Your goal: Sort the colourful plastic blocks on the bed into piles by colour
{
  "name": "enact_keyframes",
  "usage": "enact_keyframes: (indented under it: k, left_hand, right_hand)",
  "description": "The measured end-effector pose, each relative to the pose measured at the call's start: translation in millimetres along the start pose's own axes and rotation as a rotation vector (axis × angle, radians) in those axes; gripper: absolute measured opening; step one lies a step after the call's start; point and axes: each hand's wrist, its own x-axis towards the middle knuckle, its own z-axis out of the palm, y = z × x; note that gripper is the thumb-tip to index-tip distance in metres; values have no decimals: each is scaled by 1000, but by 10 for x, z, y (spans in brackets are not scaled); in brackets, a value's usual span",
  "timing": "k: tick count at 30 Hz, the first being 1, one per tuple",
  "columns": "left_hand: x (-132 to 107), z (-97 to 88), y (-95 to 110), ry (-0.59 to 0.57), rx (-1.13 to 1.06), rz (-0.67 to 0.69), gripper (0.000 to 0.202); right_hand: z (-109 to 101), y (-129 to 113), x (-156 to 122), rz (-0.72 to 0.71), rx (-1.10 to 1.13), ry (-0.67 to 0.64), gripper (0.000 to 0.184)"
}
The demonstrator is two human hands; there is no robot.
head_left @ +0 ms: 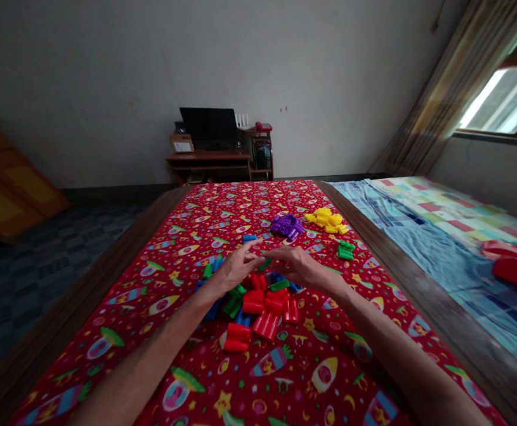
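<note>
A mixed pile of red (253,302), green (234,302) and blue plastic building blocks (243,318) lies on a red patterned cloth (280,378). Over the back of this pile my two hands come close together. My left hand (238,266) has its fingers apart and stretched to the right. The fingers of my right hand (296,264) curve inward around a small green block (265,264), which shows between the fingertips of both hands. Part of that block and my right thumb are hidden. A blue block (249,239) lies just beyond my left fingers.
Sorted heaps of purple blocks (287,225) and yellow blocks (327,220) lie farther back to the right, with a few green blocks (345,250) nearer. Dark wooden edges (152,222) flank the cloth. A bed (436,236) adjoins on the right. A desk (209,157) with a monitor stands behind.
</note>
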Motion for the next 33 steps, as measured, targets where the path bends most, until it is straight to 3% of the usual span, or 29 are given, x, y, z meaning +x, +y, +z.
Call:
enact_keyframes:
  k: [3,6,8,10,12,15,21,26,30,33]
  left_hand:
    - [-21,-106,54,-30,130,37,63]
    - [-44,-418,27,69,550,93,44]
    - [-78,-677,-42,146,771,45,37]
    - [-126,-893,-126,119,855,-67,35]
    - [-166,-1014,-191,61,858,-131,34]
    - [-174,-1015,-228,9,800,-116,33]
    - [-108,-877,-270,-4,656,-120,43]
    - [-85,-986,-332,71,585,-147,45]
    - [-36,-993,-189,288,479,-87,41]
    - [-32,-760,32,418,277,71,47]
  right_hand:
    - [-23,50,-12,71,-69,74,24]
    - [-307,300,-109,283,-201,218,23]
    - [-530,496,-223,466,-353,354,26]
    - [-715,671,-363,669,-522,452,28]
    - [-843,805,-501,837,-643,437,29]
    - [-941,908,-636,952,-684,289,29]
    - [-951,829,-605,939,-696,192,33]
    - [-992,683,-522,948,-674,232,30]
    - [-1013,510,-407,785,-589,370,30]
    - [-771,279,-231,592,-289,367,37]
